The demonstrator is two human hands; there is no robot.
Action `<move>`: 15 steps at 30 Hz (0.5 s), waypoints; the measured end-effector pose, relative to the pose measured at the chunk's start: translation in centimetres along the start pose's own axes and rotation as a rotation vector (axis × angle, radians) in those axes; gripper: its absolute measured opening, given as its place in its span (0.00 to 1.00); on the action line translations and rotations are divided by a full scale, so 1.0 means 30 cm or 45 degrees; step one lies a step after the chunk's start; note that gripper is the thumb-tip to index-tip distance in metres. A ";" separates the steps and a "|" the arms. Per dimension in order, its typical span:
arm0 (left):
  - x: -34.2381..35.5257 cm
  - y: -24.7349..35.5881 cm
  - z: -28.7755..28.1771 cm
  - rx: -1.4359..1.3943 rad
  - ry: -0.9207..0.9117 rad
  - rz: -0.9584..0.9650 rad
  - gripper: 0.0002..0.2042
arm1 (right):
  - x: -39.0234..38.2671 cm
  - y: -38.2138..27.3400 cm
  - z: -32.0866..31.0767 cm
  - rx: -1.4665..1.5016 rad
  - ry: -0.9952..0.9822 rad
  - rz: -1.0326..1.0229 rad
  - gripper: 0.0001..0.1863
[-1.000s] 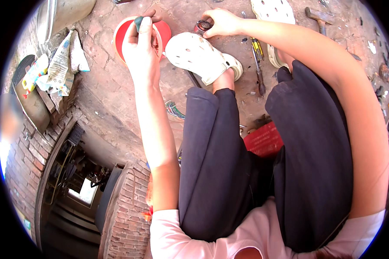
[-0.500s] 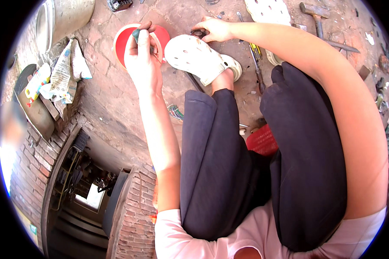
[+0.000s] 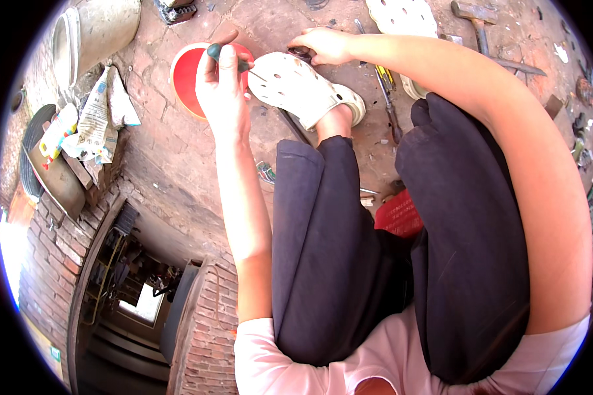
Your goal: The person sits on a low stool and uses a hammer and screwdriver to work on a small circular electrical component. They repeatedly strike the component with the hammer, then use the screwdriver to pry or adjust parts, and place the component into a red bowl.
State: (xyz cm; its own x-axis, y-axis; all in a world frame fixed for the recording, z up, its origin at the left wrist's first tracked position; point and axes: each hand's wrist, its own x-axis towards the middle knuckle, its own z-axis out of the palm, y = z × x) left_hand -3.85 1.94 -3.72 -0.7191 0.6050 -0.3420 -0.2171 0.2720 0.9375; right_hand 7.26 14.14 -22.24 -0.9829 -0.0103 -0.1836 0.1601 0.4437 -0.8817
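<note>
My left hand (image 3: 225, 91) grips a green-handled tool (image 3: 216, 52) with a thin metal shaft pointing right, above a red bowl (image 3: 188, 80) on the ground. My right hand (image 3: 326, 45) has its fingers curled on a small dark object (image 3: 299, 52), partly hidden, just beyond the white perforated clog (image 3: 280, 82) on my left foot. A screwdriver (image 3: 394, 122) and yellow-and-black tools (image 3: 385, 76) lie between my feet, beside the other white clog (image 3: 402, 14). A dark flat bar (image 3: 293, 126) lies under the left clog.
A hammer (image 3: 481, 36) and scattered parts lie on the right. A pale bucket (image 3: 95, 36), crumpled sacks (image 3: 99, 112) and planks are at upper left. Brick edges (image 3: 204, 316) border a dark opening with steps (image 3: 122, 345) at lower left. A red object (image 3: 396, 214) sits between my legs.
The green tool has tilted, its shaft now showing toward the right. My right hand and its dark object have moved slightly down and left, and the view has shifted a little.
</note>
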 end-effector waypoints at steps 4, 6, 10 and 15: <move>0.018 -0.038 0.039 0.186 -0.102 0.128 0.12 | -0.011 -0.015 -0.007 0.010 0.018 0.038 0.32; 0.044 -0.070 0.048 0.388 -0.181 0.241 0.11 | -0.017 -0.016 -0.013 0.050 0.042 0.051 0.31; 0.063 -0.112 0.058 0.520 -0.291 0.271 0.12 | -0.037 -0.072 -0.049 0.066 0.083 0.127 0.27; 0.114 -0.172 0.121 0.673 -0.380 0.177 0.11 | -0.186 -0.022 -0.263 -0.008 0.267 0.096 0.21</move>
State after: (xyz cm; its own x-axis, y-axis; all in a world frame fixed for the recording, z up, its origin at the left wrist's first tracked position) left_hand -2.81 5.33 -9.98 -0.4850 0.8236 -0.2939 0.2766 0.4633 0.8419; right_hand 11.94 20.98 -17.21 -0.9657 0.2092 -0.1541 0.2339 0.4418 -0.8661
